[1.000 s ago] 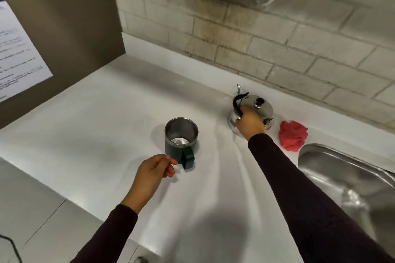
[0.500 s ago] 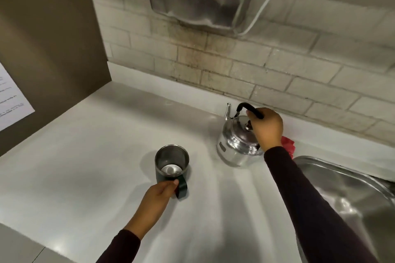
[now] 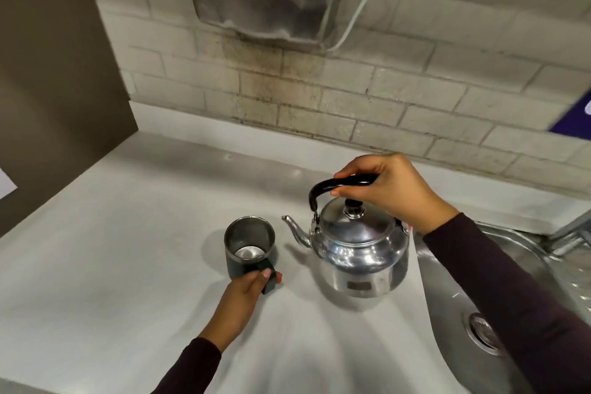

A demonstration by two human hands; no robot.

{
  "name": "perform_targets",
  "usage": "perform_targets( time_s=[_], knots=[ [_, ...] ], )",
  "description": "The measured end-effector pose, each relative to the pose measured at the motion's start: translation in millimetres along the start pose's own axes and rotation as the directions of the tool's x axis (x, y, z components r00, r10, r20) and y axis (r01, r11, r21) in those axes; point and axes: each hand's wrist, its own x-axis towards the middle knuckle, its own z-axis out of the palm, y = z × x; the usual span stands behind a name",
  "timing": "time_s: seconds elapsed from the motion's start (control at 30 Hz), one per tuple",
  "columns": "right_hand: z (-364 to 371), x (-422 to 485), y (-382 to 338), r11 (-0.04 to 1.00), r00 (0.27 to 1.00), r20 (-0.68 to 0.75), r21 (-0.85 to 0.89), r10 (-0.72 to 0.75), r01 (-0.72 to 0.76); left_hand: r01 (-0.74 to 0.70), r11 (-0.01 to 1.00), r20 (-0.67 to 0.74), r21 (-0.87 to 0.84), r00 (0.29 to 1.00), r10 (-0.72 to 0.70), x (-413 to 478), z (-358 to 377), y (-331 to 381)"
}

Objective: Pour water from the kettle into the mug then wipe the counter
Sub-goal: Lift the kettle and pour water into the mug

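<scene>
White counter (image 3: 105, 253) lies bare on the left, up to a brown side wall (image 3: 54, 80). Left hand (image 3: 244, 299) pinches the handle of an upright dark mug (image 3: 248, 246). Just right, spout toward the mug, a steel kettle (image 3: 355, 249) hangs from the right hand (image 3: 393, 189), fingers wrapped round its black handle. Steel sink (image 3: 447, 307) rim borders the right.

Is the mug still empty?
Looks empty: the mug shows its bare shiny steel bottom; the kettle is upright, no water pouring.
</scene>
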Motion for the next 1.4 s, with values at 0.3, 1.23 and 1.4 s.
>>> perform_targets(
  time_s=[0.3, 1.23, 1.4],
  knots=[
    [13, 3, -52, 0.856, 0.945, 0.289, -0.438, -0.155, 0.275, -0.047, 0.999, 0.023, 0.027, 0.999, 0.047, 2, 0, -3],
    [26, 27, -95, 0.669, 0.876, 0.434, -0.589, -0.213, 0.454, -0.052, 0.998, 0.060, 0.029, 0.997, 0.051, -2, -2, 4],
    [30, 29, -100, 0.658, 0.868, 0.451, -0.593, -0.207, 0.465, -0.040, 0.999, 0.062, 0.028, 0.997, 0.038, -3, -3, 7]
  ],
)
